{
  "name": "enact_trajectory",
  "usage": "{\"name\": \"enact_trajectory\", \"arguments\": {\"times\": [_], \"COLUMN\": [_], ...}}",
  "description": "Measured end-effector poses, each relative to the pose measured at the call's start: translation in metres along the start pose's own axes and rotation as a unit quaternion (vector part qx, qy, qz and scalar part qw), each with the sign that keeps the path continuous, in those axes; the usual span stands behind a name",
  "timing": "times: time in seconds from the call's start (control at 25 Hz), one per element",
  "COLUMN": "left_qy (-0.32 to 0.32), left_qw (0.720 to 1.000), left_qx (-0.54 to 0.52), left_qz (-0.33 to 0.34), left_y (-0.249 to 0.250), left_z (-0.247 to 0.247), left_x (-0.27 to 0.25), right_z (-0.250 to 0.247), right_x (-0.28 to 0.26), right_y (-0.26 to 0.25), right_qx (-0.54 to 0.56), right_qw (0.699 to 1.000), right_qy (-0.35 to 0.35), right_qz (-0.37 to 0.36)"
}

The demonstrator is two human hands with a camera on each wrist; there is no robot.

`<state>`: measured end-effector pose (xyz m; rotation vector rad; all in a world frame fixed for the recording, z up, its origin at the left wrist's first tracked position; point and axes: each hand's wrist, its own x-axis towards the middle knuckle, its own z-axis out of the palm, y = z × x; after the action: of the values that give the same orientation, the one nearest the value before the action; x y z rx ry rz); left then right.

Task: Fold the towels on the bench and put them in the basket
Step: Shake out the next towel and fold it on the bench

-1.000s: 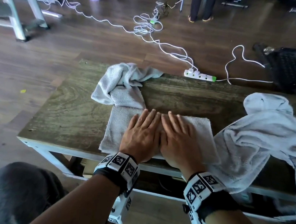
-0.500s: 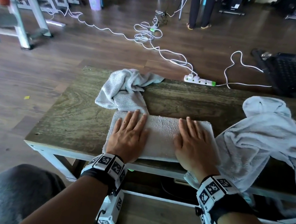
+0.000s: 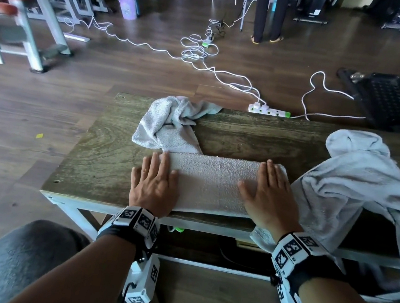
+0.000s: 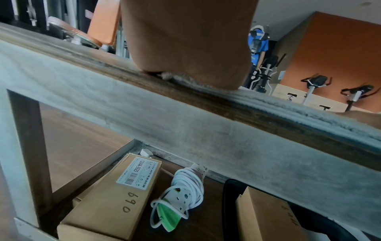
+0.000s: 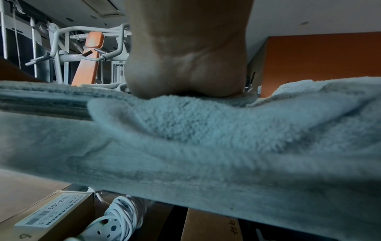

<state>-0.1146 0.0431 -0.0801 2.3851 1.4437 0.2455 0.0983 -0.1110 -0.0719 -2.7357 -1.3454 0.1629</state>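
**Flat palms on folded towel**

Pressing down on a folded grey towel (image 3: 211,181) lying along the near edge of the wooden desk (image 3: 103,163). Left hand (image 3: 154,186) flat on the towel's left end, fingers (image 3: 155,163) straight and slightly spread, holding nothing. Right hand (image 3: 268,198) flat on the right end, fingers straight and close together, likewise gripping nothing; heel of that palm seated on terry pile in the right wrist view. Hands well apart, bare towel between them.

Crumpled towel (image 3: 172,123) at the far left, touching the folded one's far left corner. Larger loose towel (image 3: 359,188) heaped on the right, draping over the near edge of the desk just beside the right hand. Basket not identifiable in any view.

On the shelf under the desk: cardboard box (image 4: 115,199) with a printed label, coiled white power strip (image 4: 181,195) beside it. Another white power strip (image 3: 268,110) on the floor past the far edge.
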Motion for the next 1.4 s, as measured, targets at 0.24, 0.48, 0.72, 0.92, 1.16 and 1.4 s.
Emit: {"name": "enact_trajectory", "arguments": {"times": [0.24, 0.48, 0.72, 0.92, 1.16, 1.4], "left_qy": [-0.016, -0.022, -0.028, 0.109, -0.043, -0.051], "left_qw": [1.0, 1.0, 1.0, 0.994, 0.973, 0.978], "left_qx": [0.0, -0.006, 0.002, 0.025, 0.067, 0.073], "left_qz": [-0.01, -0.007, -0.004, 0.007, 0.215, 0.19], "left_y": [-0.006, -0.009, -0.008, 0.036, 0.077, 0.057], "left_z": [-0.007, -0.004, -0.008, -0.01, 0.026, 0.016], "left_x": [0.0, 0.001, -0.001, 0.002, -0.004, -0.003], "right_z": [-0.004, -0.006, -0.007, -0.017, 0.015, 0.011], "right_x": [-0.002, -0.004, -0.005, -0.005, -0.004, -0.005], "right_y": [0.006, 0.015, 0.016, -0.007, -0.035, -0.029], "right_qx": [0.02, 0.009, 0.02, -0.008, 0.013, 0.035], "right_qw": [0.999, 0.999, 0.998, 0.999, 0.99, 0.994], "right_qy": [-0.006, -0.015, -0.028, 0.031, 0.023, 0.02], "right_qz": [0.034, 0.046, 0.05, -0.038, -0.137, -0.105]}}
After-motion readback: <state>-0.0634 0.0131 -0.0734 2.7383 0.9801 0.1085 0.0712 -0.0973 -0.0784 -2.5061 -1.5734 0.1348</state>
